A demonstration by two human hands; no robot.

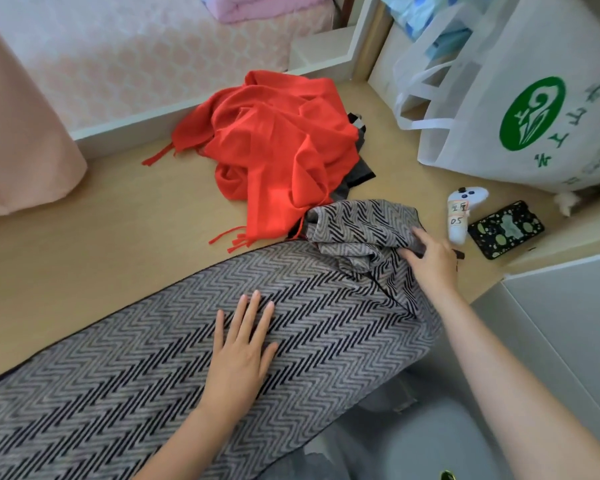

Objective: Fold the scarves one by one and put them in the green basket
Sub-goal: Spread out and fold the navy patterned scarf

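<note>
Hands (240,344) (430,258) on herringbone scarf (136,393), perhaps wool

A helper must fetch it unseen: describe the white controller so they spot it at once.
Find the big white bag with the green logo at the right. By its base, on the wooden surface, lies the controller: white, with handwritten paper labels, unlike the dark speckled phone beside it.

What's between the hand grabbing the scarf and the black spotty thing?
A small white controller with paper labels, beside the right hand gripping the zigzag scarf; head view shows it.
</note>
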